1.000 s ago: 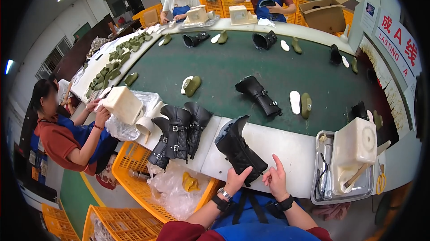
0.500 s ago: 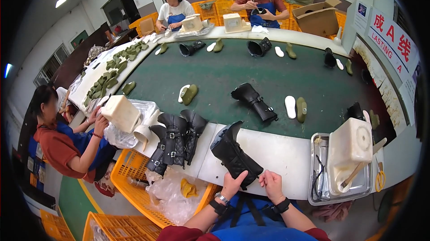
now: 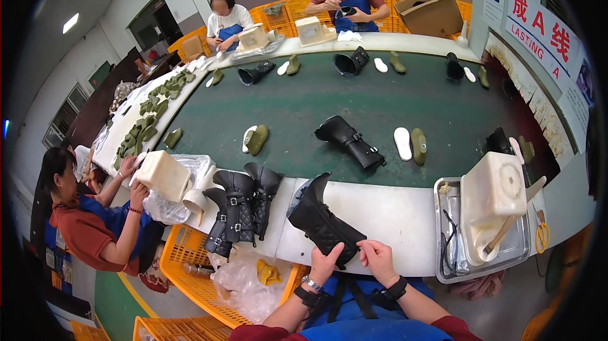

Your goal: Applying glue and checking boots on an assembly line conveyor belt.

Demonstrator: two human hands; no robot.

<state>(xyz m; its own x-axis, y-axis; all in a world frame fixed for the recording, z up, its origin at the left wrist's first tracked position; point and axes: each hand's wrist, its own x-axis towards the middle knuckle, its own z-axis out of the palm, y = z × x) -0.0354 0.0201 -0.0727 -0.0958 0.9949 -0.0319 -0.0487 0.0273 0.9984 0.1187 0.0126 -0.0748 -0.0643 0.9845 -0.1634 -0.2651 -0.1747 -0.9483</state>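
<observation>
We are clamping the black boot (image 3: pixel 315 219), which is jutting past our left hand (image 3: pixel 324 264), while our right hand (image 3: pixel 378 258), pointing 1 second ago, is pinching fingertips together at its edge, seemingly engaging both.

An orange crate (image 3: pixel 197 293) holds clear plastic (image 3: pixel 242 289) and what may be yellow cloth (image 3: pixel 268 273).

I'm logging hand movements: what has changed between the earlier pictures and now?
The right hand has folded its raised index finger and moved in to the edge of the black quilted boot; any grip is unclear. The left hand still holds that boot; three buckled boots stay to its left.
</observation>
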